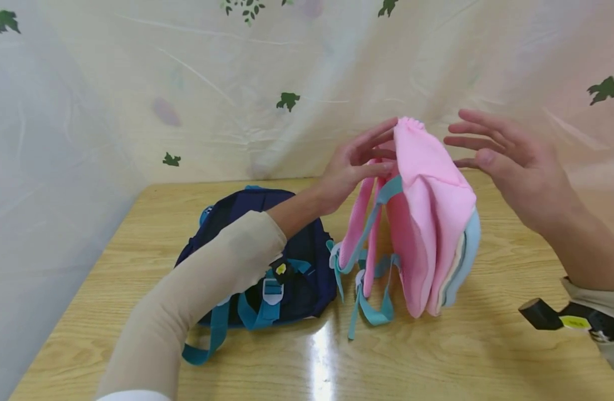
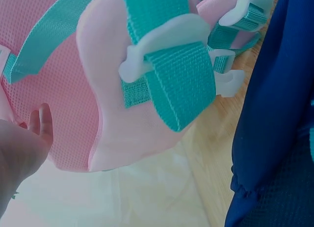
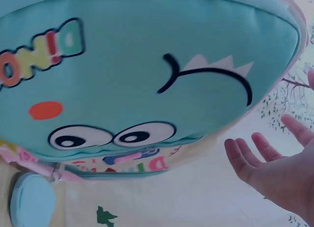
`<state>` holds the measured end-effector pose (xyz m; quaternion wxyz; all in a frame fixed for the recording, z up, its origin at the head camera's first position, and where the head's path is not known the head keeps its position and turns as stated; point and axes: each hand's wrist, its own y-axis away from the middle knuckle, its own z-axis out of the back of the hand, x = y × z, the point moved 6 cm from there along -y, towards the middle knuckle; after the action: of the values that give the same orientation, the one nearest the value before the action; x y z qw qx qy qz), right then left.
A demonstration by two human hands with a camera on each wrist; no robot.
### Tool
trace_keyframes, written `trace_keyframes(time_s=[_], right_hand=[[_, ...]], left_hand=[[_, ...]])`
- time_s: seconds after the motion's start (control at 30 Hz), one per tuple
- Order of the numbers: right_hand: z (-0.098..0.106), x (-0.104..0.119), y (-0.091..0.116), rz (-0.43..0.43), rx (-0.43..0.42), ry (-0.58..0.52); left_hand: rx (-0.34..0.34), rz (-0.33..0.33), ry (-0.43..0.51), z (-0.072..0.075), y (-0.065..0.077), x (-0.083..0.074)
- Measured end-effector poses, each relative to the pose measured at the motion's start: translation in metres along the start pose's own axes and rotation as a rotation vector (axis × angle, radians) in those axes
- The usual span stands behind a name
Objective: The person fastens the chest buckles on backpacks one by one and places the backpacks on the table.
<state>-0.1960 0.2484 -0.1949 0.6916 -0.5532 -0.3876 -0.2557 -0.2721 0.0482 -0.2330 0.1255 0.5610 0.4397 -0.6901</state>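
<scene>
A pink backpack (image 1: 427,195) with teal straps stands upright on the table, its strap side facing left. At its upper strap side is my left hand (image 1: 354,167), fingers extended to the top edge and thumb beside a shoulder strap. In the left wrist view, that hand (image 2: 27,148) is next to the pink mesh back (image 2: 73,119). My right hand (image 1: 522,161) is raised on the other side, fingers spread and apart from the bag. The right wrist view shows the bag's light teal front (image 3: 117,80) with a cartoon face and lettering, the right hand (image 3: 279,173) beside it.
A navy backpack (image 1: 307,234) with blue straps lies on the wooden table (image 1: 106,278), left of the pink one and partly under my left forearm. A pale curtain (image 1: 226,111) with leaf prints hangs behind the table.
</scene>
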Motion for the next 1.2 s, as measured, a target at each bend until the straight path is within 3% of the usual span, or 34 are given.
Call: trace_keyframes(time_s=[0.1, 0.27, 0.47, 0.7, 0.83, 1.07, 1.2], right_hand=[[0.0, 0.0, -0.003, -0.056, -0.016, 0.016], [0.009, -0.011, -0.007, -0.124, 0.069, 0.0], [0.017, -0.017, -0.001, -0.233, 0.093, 0.095], [0.029, -0.014, 0.003, -0.24, 0.117, 0.049], [0.033, -0.015, 0.005, -0.21, 0.129, 0.026], [0.046, -0.018, 0.007, -0.157, 0.133, -0.028], [0.058, -0.019, 0.012, -0.123, 0.092, -0.075]], left_hand=[[0.008, 0.009, -0.008, -0.004, -0.001, 0.001], [0.046, 0.032, -0.025, -0.013, -0.004, 0.004], [0.12, 0.074, -0.079, -0.023, -0.003, 0.013], [0.205, 0.115, -0.205, -0.027, 0.006, 0.021], [0.189, 0.104, -0.217, -0.022, 0.01, 0.021], [0.114, 0.184, -0.236, -0.004, 0.017, 0.027], [0.079, 0.225, -0.298, 0.008, 0.022, 0.028]])
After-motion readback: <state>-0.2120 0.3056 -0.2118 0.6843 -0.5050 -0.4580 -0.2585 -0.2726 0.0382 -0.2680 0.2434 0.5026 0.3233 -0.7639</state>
